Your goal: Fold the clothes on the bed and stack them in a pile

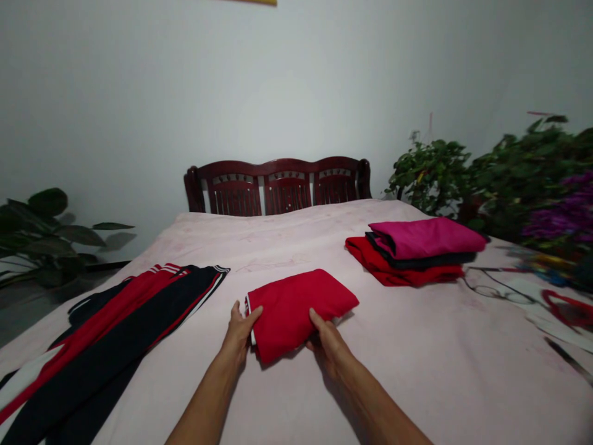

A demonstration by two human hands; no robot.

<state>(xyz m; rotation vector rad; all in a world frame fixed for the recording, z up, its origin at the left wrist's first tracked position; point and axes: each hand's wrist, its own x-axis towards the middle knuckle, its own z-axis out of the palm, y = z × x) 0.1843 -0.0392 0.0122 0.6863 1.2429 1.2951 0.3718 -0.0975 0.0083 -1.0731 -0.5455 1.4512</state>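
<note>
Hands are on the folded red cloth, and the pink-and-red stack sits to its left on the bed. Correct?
Not quite: the stack of folded clothes sits to the right of the folded red cloth, as the head view shows. The left hand and right hand are on that cloth, as you said.

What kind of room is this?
Probably a bedroom in a home: a bed under a pale pink cover, a dark wooden headboard by the wall, and a folded red garment and stacked clothes on the cover.
</note>
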